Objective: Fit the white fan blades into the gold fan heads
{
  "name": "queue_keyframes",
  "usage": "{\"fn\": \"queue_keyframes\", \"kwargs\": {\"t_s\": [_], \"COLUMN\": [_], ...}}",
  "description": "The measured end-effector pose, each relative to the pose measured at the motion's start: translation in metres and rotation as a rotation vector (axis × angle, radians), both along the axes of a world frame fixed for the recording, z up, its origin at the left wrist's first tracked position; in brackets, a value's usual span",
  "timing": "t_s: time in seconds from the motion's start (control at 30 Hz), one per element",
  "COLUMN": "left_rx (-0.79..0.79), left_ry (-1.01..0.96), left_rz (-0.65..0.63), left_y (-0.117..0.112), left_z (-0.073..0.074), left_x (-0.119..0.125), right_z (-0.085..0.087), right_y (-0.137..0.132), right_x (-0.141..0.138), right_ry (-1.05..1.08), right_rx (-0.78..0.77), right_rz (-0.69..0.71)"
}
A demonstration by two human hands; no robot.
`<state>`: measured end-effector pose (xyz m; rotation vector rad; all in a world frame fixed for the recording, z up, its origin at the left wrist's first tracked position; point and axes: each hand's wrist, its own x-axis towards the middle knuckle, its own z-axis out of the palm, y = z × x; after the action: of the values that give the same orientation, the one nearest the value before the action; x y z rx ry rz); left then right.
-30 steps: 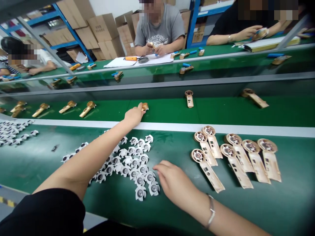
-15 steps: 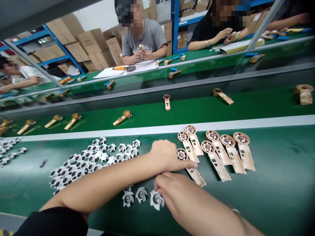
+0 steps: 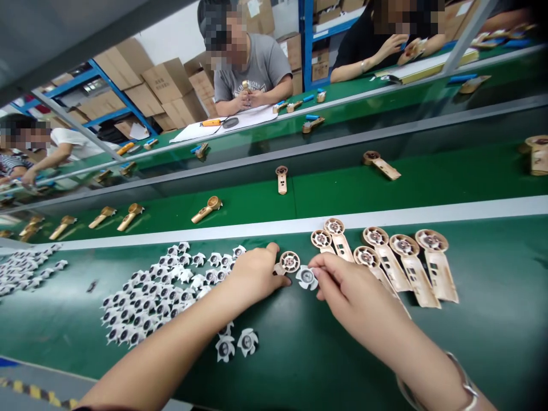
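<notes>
Now I'm gripping a round-headed, spoked beige casing (image 3: 290,262) in my curled left hand (image 3: 257,275), while my right hand (image 3: 345,281), nearly closed, is pinching a jagged-edged white rotor (image 3: 306,277) beside it, above the green tabletop (image 3: 338,359).

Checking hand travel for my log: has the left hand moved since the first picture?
Yes: the left hand, then beyond the white strip, is now on its near side.

Housings (image 3: 440,271): six on bench (image 3: 496,274), one held. Impellers (image 3: 307,277): one held, dozens loose.
</notes>
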<state>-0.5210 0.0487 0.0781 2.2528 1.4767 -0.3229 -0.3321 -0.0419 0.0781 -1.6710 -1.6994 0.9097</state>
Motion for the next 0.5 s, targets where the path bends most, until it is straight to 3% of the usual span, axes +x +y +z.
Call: {"fn": "queue_keyframes", "kwargs": {"t_s": [0.13, 0.33, 0.4, 0.5], "left_rx": [-0.038, -0.007, -0.001, 0.071], "left_ry": [-0.128, -0.554, -0.585, -0.512], "left_rz": [0.037, 0.247, 0.274, 0.195], "left_y": [-0.010, -0.029, -0.036, -0.044], "left_z": [-0.010, 0.000, 0.005, 0.009], "left_x": [-0.002, -0.001, 0.002, 0.005], "right_z": [0.000, -0.006, -0.006, -0.004], "right_y": [0.000, -0.005, -0.007, -0.009], "right_x": [-0.007, -0.016, -0.019, -0.022], "right_ry": [0.048, 0.159, 0.192, 0.239], "right_rx": [0.040, 0.140, 0.155, 0.156], "right_rz": [-0.070, -0.169, -0.213, -0.266]}}
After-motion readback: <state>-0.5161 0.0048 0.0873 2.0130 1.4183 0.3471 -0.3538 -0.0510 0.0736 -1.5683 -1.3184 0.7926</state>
